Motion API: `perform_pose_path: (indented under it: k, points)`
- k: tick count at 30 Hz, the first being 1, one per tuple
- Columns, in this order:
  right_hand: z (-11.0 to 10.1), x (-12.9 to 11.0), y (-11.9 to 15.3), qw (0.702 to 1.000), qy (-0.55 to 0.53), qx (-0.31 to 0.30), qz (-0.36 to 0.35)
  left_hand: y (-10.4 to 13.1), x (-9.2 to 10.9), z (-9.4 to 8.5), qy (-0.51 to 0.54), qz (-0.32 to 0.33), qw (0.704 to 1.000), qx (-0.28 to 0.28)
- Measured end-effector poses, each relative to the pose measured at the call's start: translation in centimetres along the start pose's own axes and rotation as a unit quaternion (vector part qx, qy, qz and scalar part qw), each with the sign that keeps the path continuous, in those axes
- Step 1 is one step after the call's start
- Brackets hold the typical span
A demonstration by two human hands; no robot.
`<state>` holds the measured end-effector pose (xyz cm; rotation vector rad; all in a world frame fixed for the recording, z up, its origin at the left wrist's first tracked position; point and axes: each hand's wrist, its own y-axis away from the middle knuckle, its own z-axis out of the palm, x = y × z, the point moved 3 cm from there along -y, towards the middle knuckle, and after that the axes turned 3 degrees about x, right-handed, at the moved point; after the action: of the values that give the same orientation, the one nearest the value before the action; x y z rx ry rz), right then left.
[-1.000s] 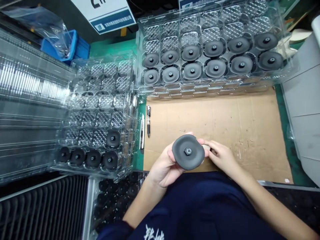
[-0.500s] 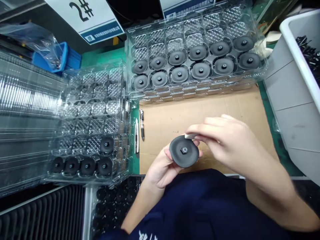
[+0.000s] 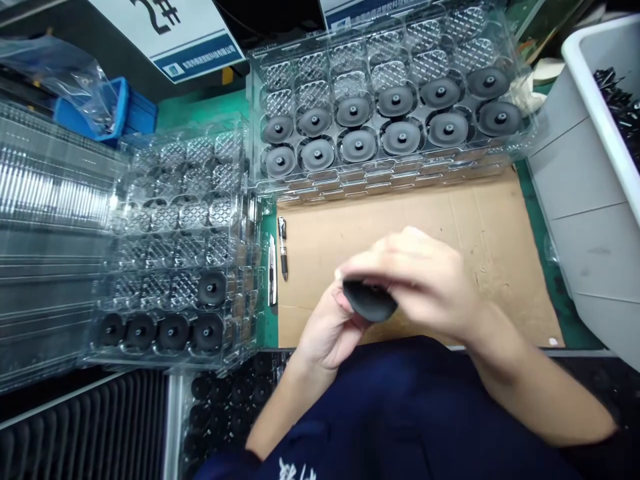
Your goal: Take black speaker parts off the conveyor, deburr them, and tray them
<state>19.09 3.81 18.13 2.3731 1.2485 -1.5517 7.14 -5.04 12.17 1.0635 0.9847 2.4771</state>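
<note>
In my left hand [image 3: 333,327] is a round black disc [image 3: 370,305], pinched at its rim by closed fingers. The disc is tilted, and its raised centre is mostly covered. My right hand [image 3: 417,277] is curled over the disc's far edge, blurred by motion. A small white piece [image 3: 339,274] shows at its fingertips, above the disc's left rim; most of it is hidden. Both hands are above a cardboard sheet [image 3: 480,253].
Clear trays with black discs stand behind [image 3: 320,183] and at left [image 3: 165,360]. A pen [image 3: 283,250] and utility knife [image 3: 272,270] lie left of the hands. A pale bin [image 3: 575,200] with dark parts stands right; a blue box [image 3: 140,117] sits back left.
My right hand has moved left across the disc with the white piece. The disc has tipped from facing me to a steep tilt. My left hand stays at about the same place.
</note>
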Motion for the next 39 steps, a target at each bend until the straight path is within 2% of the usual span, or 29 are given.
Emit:
perform_pose_path:
  k: [3,6,9,11,12,14,15,16,18,20,23,24,28,29,33,37,39]
  points:
    - [0.5,3.6,2.2,0.988,-0.013,0.012,0.154,0.0,0.7,-0.3,0.051,0.043,0.997,-0.027]
    - [2.4,6.5,6.3,0.961,-0.032,-0.016,0.275,0.0,1.2,-0.5,0.087,0.056,0.993,-0.054]
    - [4.5,7.6,9.0,0.947,-0.028,-0.057,0.314,0.0,1.2,-0.4,0.096,0.041,0.992,-0.073]
    - [4.4,7.1,8.8,0.943,-0.021,-0.045,0.329,-0.1,0.9,-0.1,0.095,0.036,0.992,-0.081]
    - [3.9,6.4,8.0,0.944,-0.018,-0.016,0.33,-0.1,0.8,0.0,0.092,0.038,0.992,-0.083]
    - [2.3,4.1,5.6,0.952,-0.007,0.064,0.3,0.0,0.5,0.4,0.08,0.048,0.992,-0.083]
    - [1.4,2.6,4.3,0.96,0.003,0.116,0.254,0.0,0.3,0.5,0.071,0.056,0.993,-0.079]
    - [0.8,1.1,3.2,0.97,0.026,0.133,0.202,0.1,0.1,0.5,0.062,0.061,0.994,-0.073]
    - [0.6,-1.5,1.6,0.987,0.051,0.113,0.104,0.2,-0.1,0.5,0.044,0.061,0.996,-0.056]
    - [1.1,-2.8,1.0,0.996,0.035,0.056,0.055,0.2,-0.1,0.2,0.031,0.059,0.997,-0.04]
    - [1.9,-2.7,0.9,0.997,-0.006,-0.038,0.065,0.2,0.1,-0.1,0.019,0.086,0.996,-0.011]
    - [2.0,-2.6,0.8,0.997,-0.004,-0.042,0.071,0.3,0.2,-0.1,0.015,0.095,0.995,-0.004]
    - [1.5,-2.8,0.8,0.994,0.062,0.079,0.045,0.5,0.8,0.6,0.003,0.089,0.996,-0.022]
    - [1.5,-3.1,1.1,0.994,0.059,0.084,0.033,0.5,1.0,0.7,0.003,0.085,0.996,-0.031]
    - [1.8,-3.2,1.6,0.999,-0.004,0.017,0.041,0.6,1.4,0.9,0.007,0.087,0.995,-0.037]
    - [1.4,-3.0,0.9,0.993,0.067,0.09,0.046,0.5,1.0,1.2,0.009,0.082,0.995,-0.051]
    - [1.4,-3.1,1.3,0.995,0.055,0.076,0.02,0.6,1.2,1.1,0.019,0.068,0.995,-0.065]
